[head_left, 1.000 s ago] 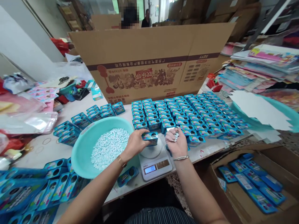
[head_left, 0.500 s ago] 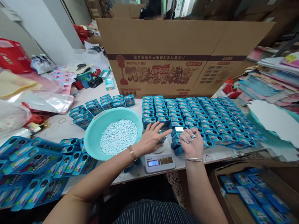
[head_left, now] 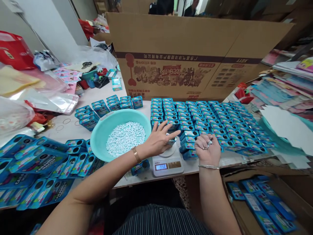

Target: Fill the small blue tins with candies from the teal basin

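Both hands have hardly moved since half a second ago, but the number on the scale has changed. The left hand [head_left: 160,140] lies flat with its fingers [head_left: 168,129] spread wide, resting on a small blue cardboard box [head_left: 171,141] that sits on the round plate of the little white kitchen scale [head_left: 167,162]. The right hand [head_left: 207,150] is curled into a loose cup with its fingers [head_left: 203,141] bent in, holding a few small pale blue sweets [head_left: 209,143].

Pressing on the box could make the scale show a wrong number. If the cupped hand tips, the sweets could roll off the worktop [head_left: 70,125] and fall, because that hand is near the front edge.

Just left of the scale sits a big round turquoise plastic bowl [head_left: 104,138] with a heap of the same sweets inside. Behind the scale, many more small blue boxes [head_left: 210,117] stand in tight rows, very close to both hands, so a bump could knock some over. One blue box [head_left: 140,166] lies on its side by the scale. A large brown cardboard carton [head_left: 195,42] stands like a wall at the back. More blue boxes [head_left: 36,166] are piled at the far left.
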`<state>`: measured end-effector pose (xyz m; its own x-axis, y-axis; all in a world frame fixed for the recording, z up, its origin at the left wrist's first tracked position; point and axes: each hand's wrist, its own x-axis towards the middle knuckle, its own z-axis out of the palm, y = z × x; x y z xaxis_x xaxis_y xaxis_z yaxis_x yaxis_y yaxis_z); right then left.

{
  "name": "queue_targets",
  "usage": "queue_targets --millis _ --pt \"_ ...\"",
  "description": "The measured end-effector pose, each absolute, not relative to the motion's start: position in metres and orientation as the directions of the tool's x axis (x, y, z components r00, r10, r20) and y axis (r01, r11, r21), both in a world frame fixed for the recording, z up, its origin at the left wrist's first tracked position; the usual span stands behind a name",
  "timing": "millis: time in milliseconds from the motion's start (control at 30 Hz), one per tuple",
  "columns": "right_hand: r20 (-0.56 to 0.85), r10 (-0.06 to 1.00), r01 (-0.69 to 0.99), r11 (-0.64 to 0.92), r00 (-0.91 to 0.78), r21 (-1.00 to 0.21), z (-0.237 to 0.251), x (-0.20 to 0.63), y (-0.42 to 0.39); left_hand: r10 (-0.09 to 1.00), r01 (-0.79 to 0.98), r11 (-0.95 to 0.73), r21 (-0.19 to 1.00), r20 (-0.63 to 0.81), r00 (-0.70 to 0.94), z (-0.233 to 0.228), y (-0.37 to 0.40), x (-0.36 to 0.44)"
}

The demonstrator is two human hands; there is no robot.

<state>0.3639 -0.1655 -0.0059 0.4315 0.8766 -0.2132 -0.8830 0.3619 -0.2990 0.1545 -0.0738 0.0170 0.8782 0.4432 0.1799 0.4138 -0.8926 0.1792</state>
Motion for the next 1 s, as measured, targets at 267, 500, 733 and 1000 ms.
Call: queue_targets --millis 267,500,733,1000 --pt "-0.327 0.850 -0.907 0.352 0.414 -0.232 -0.001 0.351 -0.157 0.496 0.446 -0.865 0.231 0.246 0.833 0.016 -0.075 0.158" --pt "-0.443 0.811 -0.924 0.339 0.382 -0.176 0.000 0.338 -0.147 0.480 0.444 -0.877 0.183 0.290 0.828 0.005 -0.082 0.186" --pt "-0.434 0.826 -0.933 0.314 0.360 -0.177 -0.008 0.334 -0.147 0.493 0.498 -0.866 0.052 0.261 0.830 -0.009 -0.086 0.198" --pt "-0.374 0.862 -0.935 0.268 0.341 -0.234 -0.017 0.337 -0.151 0.547 0.511 -0.835 0.203 0.223 0.807 -0.006 -0.082 0.200"
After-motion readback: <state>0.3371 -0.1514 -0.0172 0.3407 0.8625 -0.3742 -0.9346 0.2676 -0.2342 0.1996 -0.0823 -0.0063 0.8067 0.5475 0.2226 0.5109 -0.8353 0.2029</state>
